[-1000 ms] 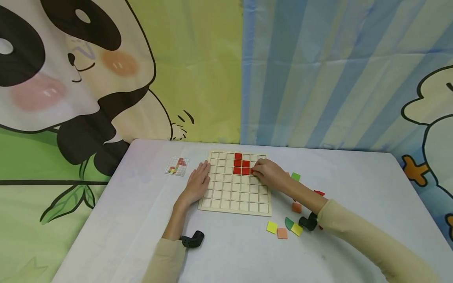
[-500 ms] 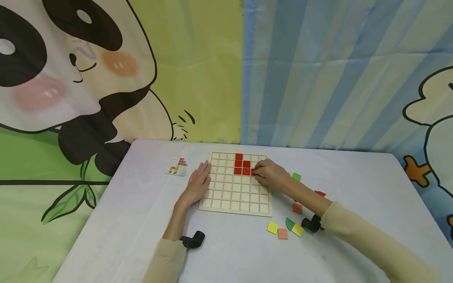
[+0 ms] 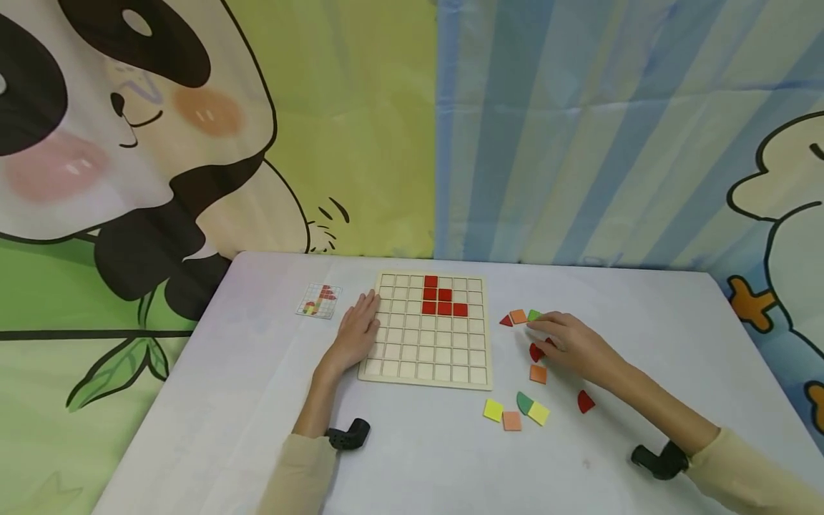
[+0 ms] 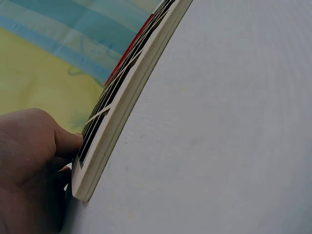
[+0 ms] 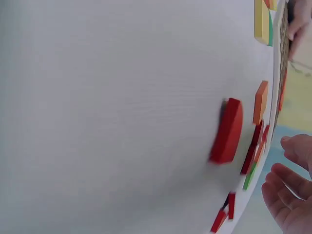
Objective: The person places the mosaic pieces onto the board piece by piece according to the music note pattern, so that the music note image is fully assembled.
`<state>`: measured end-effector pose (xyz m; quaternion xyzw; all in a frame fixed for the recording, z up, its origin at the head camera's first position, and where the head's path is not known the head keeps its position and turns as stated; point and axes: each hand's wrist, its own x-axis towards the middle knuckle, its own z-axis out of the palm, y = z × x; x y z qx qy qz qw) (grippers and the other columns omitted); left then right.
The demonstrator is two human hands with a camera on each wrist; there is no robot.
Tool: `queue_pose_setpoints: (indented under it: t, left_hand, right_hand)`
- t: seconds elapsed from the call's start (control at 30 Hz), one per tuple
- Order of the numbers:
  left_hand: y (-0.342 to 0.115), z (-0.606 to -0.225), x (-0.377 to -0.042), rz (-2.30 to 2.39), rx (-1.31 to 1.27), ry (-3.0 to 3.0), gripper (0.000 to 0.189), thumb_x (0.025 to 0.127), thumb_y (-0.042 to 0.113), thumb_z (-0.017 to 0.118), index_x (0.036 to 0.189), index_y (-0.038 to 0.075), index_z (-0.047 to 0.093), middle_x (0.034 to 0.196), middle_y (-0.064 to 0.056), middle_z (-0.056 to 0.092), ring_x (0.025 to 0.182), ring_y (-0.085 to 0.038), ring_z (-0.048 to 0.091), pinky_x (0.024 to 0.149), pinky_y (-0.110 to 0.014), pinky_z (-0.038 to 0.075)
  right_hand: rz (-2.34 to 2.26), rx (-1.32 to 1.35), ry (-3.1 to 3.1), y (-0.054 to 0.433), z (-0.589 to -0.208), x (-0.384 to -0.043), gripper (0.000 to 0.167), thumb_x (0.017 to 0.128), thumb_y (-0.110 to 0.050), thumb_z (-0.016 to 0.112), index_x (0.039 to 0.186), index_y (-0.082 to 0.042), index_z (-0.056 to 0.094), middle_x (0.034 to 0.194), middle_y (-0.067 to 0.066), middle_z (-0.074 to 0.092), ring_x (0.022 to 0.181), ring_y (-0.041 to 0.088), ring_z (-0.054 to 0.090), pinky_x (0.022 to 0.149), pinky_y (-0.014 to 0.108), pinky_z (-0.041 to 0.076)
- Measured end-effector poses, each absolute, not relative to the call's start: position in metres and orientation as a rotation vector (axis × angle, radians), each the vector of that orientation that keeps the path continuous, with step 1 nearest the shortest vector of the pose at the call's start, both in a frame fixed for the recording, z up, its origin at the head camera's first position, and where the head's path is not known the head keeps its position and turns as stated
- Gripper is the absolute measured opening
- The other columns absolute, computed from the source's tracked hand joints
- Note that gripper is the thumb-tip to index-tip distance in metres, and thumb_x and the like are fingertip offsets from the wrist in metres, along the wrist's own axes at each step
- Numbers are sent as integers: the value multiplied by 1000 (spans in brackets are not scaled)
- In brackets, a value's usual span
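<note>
Several red square tiles [image 3: 444, 308] fill cells in the upper middle of a wooden grid board [image 3: 425, 385]. My left hand [image 3: 356, 334] rests along the board's left edge; in the left wrist view its thumb [image 4: 68, 142] touches a board corner. To the right of the board, my right hand [image 3: 576, 349] hovers over loose pieces with nothing between its fingers. Below its fingertips lie a green piece [image 3: 533, 315], partly covered, and a red piece [image 3: 536, 352]. An orange square [image 3: 518, 316] and a small red triangle [image 3: 506, 321] lie just left of that hand.
A small card with a coloured grid picture [image 3: 320, 301] lies left of the board. Nearer the front are yellow squares [image 3: 493, 410], a dark green quarter-round [image 3: 524, 403] and orange squares [image 3: 511, 420]. A red quarter-round [image 3: 585, 402] lies under the right forearm.
My right hand has let go of a red square in the board's third row and moved right, over the loose pieces. The left hand stays at the board's edge.
</note>
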<state>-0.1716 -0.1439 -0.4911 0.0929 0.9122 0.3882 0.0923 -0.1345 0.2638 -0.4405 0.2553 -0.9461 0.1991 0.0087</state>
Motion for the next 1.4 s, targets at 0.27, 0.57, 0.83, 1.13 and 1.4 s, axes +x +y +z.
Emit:
queue_pose_setpoints:
  t: [0.27, 0.57, 0.83, 1.13, 1.4]
  left_hand:
    - [-143, -491, -171, 1176, 273, 2697, 57, 110, 12, 38, 162, -3, 21, 174, -17, 11, 162, -34, 3, 130, -54, -1]
    - [-144, -491, -173, 1146, 264, 2698, 58, 110, 14, 37, 163, -2, 19, 174, -16, 9, 162, -33, 0, 130, -53, -2]
    - [-144, -490, -173, 1162, 267, 2695, 57, 110, 12, 38, 163, -2, 20, 174, -15, 10, 163, -32, 2, 131, -53, -2]
    - [-143, -490, -172, 1164, 267, 2695, 57, 110, 13, 38, 163, -2, 21, 174, -15, 11, 163, -32, 2, 131, -53, -2]
    - [-144, -490, -172, 1149, 257, 2685, 57, 110, 14, 38, 163, -2, 21, 174, -15, 10, 163, -31, 1, 131, -51, -3]
  right_hand:
    - [641, 688, -2894, 295, -440, -113, 46, 81, 0, 84, 125, 2, 70, 115, 18, 71, 103, 35, 67, 79, 46, 63]
    - [632, 647, -2862, 319, -441, -104, 48, 76, 4, 86, 121, 3, 70, 110, 19, 71, 89, 31, 69, 68, 33, 64]
    - [685, 570, -2940, 326, -451, -107, 42, 80, 0, 85, 120, 5, 72, 108, 19, 71, 94, 33, 69, 75, 43, 64]
    - [643, 479, -2997, 326, -467, -117, 28, 80, 0, 85, 106, 4, 77, 96, 12, 67, 85, 23, 62, 72, 32, 62]
    - [686, 431, -2984, 334, -462, -119, 26, 84, -6, 83, 105, 6, 72, 95, 13, 67, 84, 25, 65, 69, 27, 60]
